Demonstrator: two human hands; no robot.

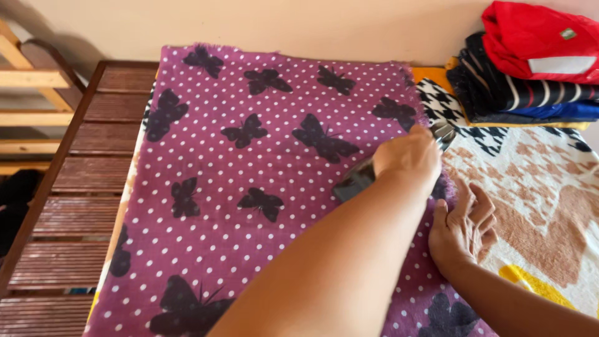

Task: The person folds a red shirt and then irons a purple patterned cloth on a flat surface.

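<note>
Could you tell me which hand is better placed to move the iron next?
Left: the left hand grips the iron on the purple cloth, while the right hand lies flat on the cloth's edge.

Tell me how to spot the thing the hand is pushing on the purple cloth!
Find the purple cloth with white dots and dark butterflies. At its right edge, the left hand grips an iron. It is the only dark, shiny, hard thing there; everything around is soft fabric.

The cloth (249, 187) is purple with white dots and black butterflies. Under it lies a blanket (549, 206) in cream, tan and yellow, with a black-and-white houndstooth patch. At the far right corner sit folded clothes (530, 62): red, black-and-white striped, blue.
</note>
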